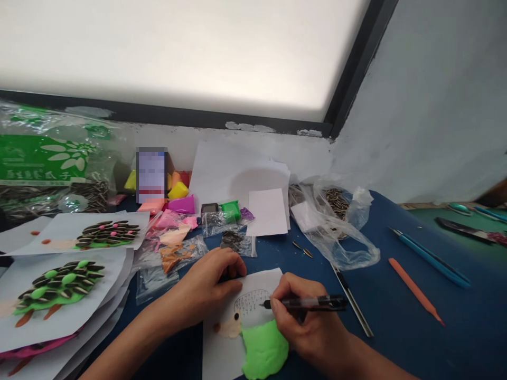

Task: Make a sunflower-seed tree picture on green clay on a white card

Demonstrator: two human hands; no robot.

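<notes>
Pen [312,303] clasped in its fingers, the right hand [304,330] could dent the green clay [266,351] by dragging; whether the curled left hand [214,279] holds anything, I can't tell.

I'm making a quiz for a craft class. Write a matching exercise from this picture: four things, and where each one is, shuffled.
Things
1. Black pen with its tip at the inked marks
2. Bright green clay
3. Coral stick
4. Seed bag with green print

Places
A. At the far left of the view
B. On the blue tabletop, beyond the reach of the sheet
C. In the right hand
D. On the white sheet, below the inked marks

Pairs: 1-C, 2-D, 3-B, 4-A
</notes>
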